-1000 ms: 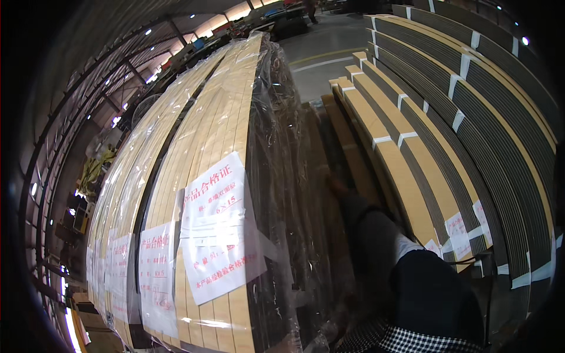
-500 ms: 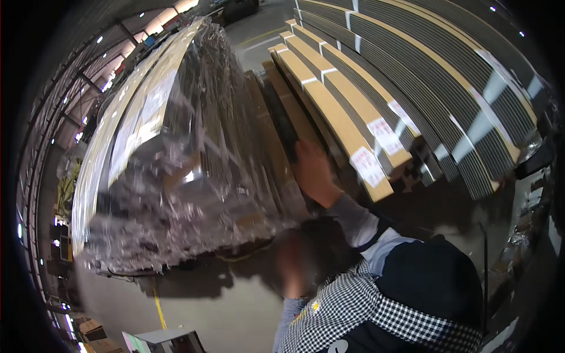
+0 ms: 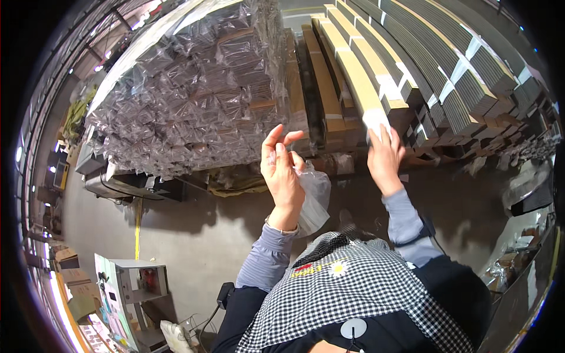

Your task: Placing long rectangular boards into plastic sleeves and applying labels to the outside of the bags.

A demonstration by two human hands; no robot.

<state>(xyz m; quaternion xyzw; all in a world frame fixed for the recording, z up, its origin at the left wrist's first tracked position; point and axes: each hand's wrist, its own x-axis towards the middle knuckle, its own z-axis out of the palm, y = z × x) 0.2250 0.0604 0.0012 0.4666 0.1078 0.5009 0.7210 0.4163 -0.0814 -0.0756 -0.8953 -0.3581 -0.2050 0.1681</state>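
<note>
Seemingly left hand [image 3: 281,170] (pinching) clear bag [image 3: 313,197], right hand [image 3: 384,157] on board stack [image 3: 369,88]

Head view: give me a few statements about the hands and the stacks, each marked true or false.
1. The left hand holds a clear plastic bag. True.
2. The right hand rests on the end of a tan strip bundle. True.
3. The big stack on the left is bare, without any wrap. False: it is covered in clear plastic film.
4. Both hands grip the same bundle. False: the left hand is raised apart from the right, with the bag.
5. The person wears a plain red apron. False: the apron is black-and-white checked.
</note>
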